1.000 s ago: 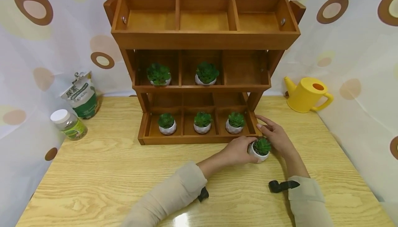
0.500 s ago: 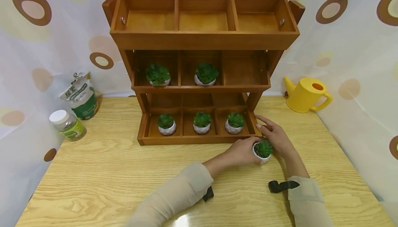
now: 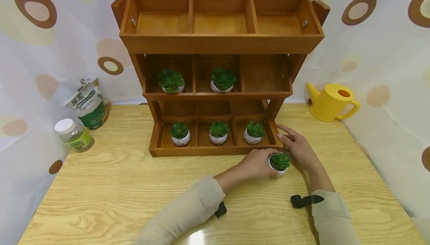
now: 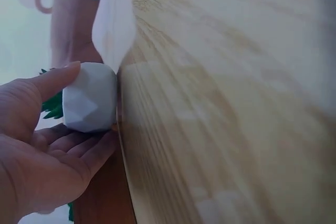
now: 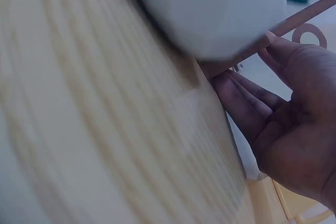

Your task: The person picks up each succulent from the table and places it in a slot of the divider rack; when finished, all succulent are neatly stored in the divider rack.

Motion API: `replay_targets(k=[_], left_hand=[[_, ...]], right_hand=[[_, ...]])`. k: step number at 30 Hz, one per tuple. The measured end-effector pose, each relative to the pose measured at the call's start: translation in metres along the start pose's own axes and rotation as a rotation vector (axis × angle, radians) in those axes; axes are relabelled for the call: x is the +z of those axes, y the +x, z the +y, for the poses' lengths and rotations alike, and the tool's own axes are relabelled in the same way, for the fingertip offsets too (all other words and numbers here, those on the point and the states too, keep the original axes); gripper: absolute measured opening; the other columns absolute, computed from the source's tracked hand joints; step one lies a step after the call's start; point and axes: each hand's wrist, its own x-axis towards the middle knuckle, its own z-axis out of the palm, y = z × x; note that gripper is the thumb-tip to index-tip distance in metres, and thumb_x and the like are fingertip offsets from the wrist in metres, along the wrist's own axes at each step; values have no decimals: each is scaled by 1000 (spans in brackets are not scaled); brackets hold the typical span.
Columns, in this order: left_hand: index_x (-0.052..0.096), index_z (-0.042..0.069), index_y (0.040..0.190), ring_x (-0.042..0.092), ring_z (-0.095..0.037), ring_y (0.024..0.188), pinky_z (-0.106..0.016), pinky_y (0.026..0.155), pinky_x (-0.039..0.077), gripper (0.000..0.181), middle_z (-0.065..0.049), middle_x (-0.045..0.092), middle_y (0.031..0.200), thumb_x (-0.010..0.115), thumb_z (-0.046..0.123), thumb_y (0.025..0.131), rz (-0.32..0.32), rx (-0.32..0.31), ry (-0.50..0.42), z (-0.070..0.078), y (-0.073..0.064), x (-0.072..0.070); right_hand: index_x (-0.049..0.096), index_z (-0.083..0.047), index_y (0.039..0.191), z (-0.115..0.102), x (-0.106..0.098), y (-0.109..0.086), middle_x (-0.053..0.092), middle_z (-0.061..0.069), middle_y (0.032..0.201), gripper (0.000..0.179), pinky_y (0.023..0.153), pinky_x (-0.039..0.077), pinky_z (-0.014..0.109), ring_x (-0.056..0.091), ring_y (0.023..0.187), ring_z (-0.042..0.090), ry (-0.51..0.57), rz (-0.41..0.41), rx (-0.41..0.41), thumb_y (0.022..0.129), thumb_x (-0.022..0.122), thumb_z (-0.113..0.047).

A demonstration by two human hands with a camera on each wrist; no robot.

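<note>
My left hand point(image 3: 258, 163) grips a small potted succulent point(image 3: 279, 163), thumb and fingers around its white faceted pot. It is in front of the right corner of a brown wooden plant rack point(image 3: 220, 151). In the left wrist view the pot point(image 4: 90, 98) is tipped on its side by the camera angle, its base close to the tabletop. My right hand point(image 3: 300, 148) holds the rack's lower right end, thumb at the rim and fingers along the outer side. The right wrist view has the white pot point(image 5: 210, 14) large and blurred beside that hand point(image 5: 299, 114).
Three succulents, one of them at the right point(image 3: 253, 133), fill the bottom tier; two more, including a left one point(image 3: 171, 81), stand in the middle tier. A yellow watering can point(image 3: 330, 102) is at back right. A bag point(image 3: 90, 105) and a white-capped jar point(image 3: 75, 135) stand at left.
My left hand carried the potted succulent slightly right, then back left by a little. My right hand has stayed at the rack's end.
</note>
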Motion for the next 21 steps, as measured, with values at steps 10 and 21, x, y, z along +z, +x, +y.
replay_targets(k=[10,21], left_hand=[[55,28,146,63,-8,119,-25,95,52,69,9,66,133,83,40,83,37,2,-128,-11,-21,-22],[56,28,147,65,-10,113,-25,90,52,72,5,67,133,83,45,83,99,37,-156,-13,-34,-53]], right_hand=[[32,-27,161,-1,0,0,47,27,152,61,92,59,32,61,128,30,7,-2,17,105,50,-45],[34,-22,160,-2,0,0,50,29,147,61,85,56,19,63,101,-7,42,11,11,106,50,-43]])
